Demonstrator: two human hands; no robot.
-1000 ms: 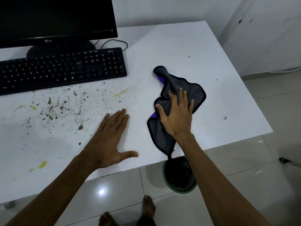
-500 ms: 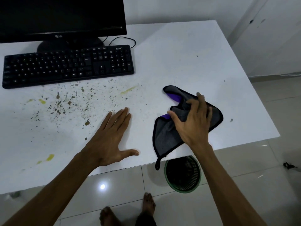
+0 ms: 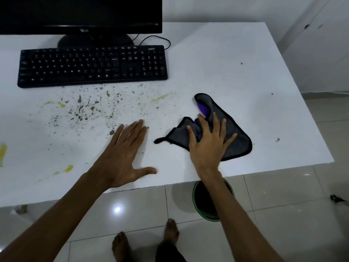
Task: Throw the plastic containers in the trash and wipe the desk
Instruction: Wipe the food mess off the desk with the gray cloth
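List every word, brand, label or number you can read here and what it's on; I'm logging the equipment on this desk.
"LG": on the lower bezel of the monitor, seen tilted.
Small label at the top right of the keyboard: too blurred to read.
Keyboard key legends: white marks, too small to read.
No text shows on the cloth, the desk or the trash bin.

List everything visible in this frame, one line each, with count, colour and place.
desk: 1, white, fills the view
monitor: 1, black, far left
keyboard: 1, black, before the monitor
stains: many, dark and yellow, left half of desk
cloth: 1, grey and purple, near right edge
trash bin: 1, green-rimmed, on the floor below the desk edge
feet: 2, bare, on the tiles
left hand: flat on the desk
right hand: pressing the cloth
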